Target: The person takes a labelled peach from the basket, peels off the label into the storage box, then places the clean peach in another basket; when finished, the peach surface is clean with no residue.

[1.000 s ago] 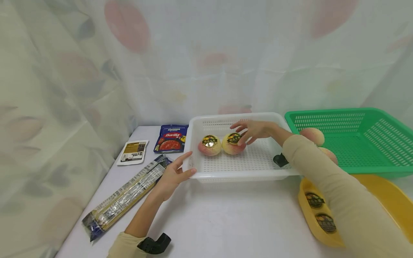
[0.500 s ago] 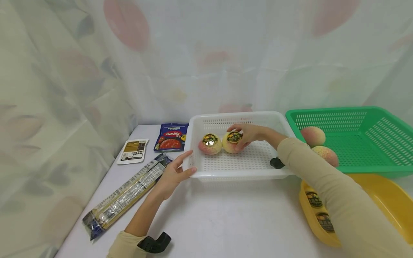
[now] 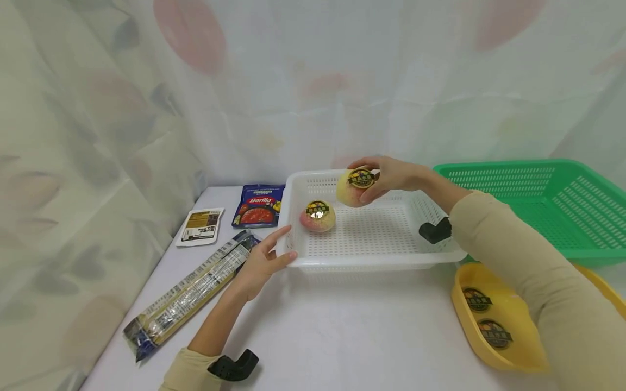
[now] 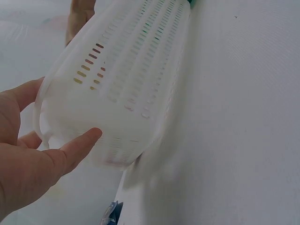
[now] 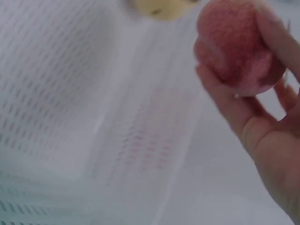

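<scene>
My right hand (image 3: 391, 176) holds a pink-and-yellow peach (image 3: 349, 190) with a round dark label, above the white basket (image 3: 371, 262). In the right wrist view, thumb and fingers wrap the red side of that peach (image 5: 234, 51). A second labelled peach (image 3: 318, 222) lies on the basket floor toward the left. My left hand (image 3: 256, 269) touches the basket's near left corner, thumb and forefinger spread. The left wrist view shows the thumb (image 4: 82, 145) straight against the outer wall, with other fingers at the rim.
A green basket (image 3: 548, 206) stands at the right, partly behind the right arm. Before it sits a yellow bowl (image 3: 518, 361) with two round dark labels inside. At left lie a blue Barilla pouch (image 3: 257, 206), a white-and-brown packet (image 3: 200, 227) and a long spaghetti package (image 3: 191, 298).
My right hand came down over the right-hand peach, took hold of it and raised it off the basket floor. My left hand stayed at the corner.
</scene>
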